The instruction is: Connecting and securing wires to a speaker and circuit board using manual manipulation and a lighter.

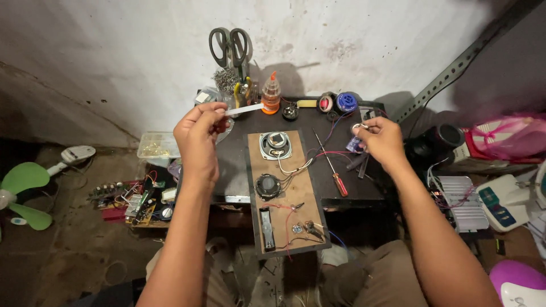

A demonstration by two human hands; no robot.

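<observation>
My left hand (pixel 197 138) is raised over the left side of a small dark table (pixel 239 182) and pinches a thin white strip (pixel 243 109) that points right. My right hand (pixel 380 141) hovers over the table's right side, its fingers closed on a small shiny metal ring-like part (pixel 358 127). Between the hands lies a brown board (pixel 284 193) carrying two small round speakers (pixel 276 145), a black battery holder (pixel 267 228) and loose wires. A red-handled screwdriver (pixel 333 167) lies on the table just left of my right hand.
Scissors (pixel 230 45) hang on the white wall. A small orange-capped bottle (pixel 271 94), tape rolls (pixel 336 103) and small parts line the table's back edge. Circuit boards (pixel 133 202) and a green fan (pixel 23 193) lie on the floor at left; appliances (pixel 500 204) crowd the right.
</observation>
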